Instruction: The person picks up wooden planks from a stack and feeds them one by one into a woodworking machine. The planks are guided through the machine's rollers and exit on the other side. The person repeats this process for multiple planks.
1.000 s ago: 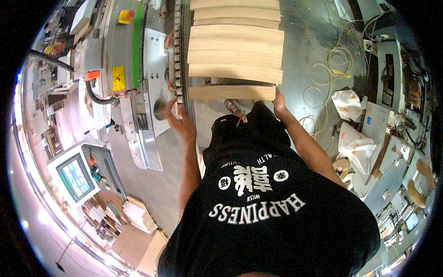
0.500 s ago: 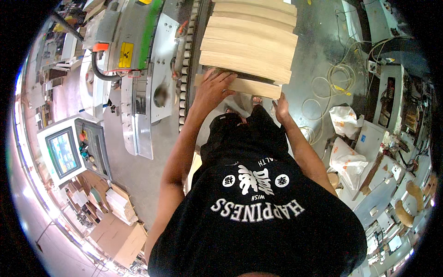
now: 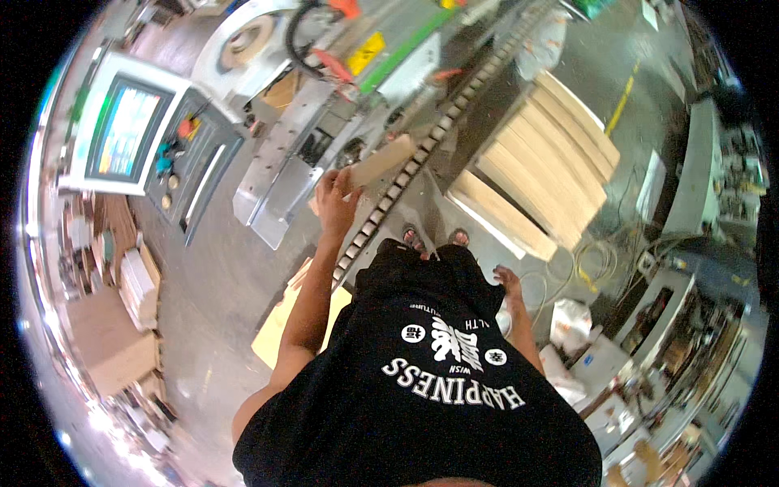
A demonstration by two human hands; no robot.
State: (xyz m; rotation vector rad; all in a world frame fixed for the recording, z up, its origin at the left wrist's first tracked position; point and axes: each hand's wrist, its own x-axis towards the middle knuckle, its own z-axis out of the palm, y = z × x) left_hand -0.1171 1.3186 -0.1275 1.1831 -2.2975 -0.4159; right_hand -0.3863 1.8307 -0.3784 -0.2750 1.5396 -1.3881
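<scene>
My left hand [image 3: 335, 199] is closed round a pale wooden board [image 3: 380, 165], over the machine's edge beside the roller track [image 3: 398, 185]. One end of the board points away from me; the hand covers part of the rest. My right hand [image 3: 507, 281] hangs at my right side with fingers apart and nothing in it. Ahead to the right is a stack of pale wooden boards [image 3: 560, 154] in rows. Its nearest row [image 3: 497, 213] is set apart from the others by a dark gap.
The machine [image 3: 381, 53] with a green stripe stands ahead. A control panel with a screen [image 3: 126, 126] is at the left, above cardboard and stacked panels [image 3: 114, 341]. Coiled hose [image 3: 596, 264] and white bags [image 3: 571, 323] lie to the right. A yellowish panel [image 3: 284, 325] is by my left arm.
My view has turned left, so the stack now appears farther right. My left hand has left the stack for the machine side, holding a board. My right hand has dropped away from the stack.
</scene>
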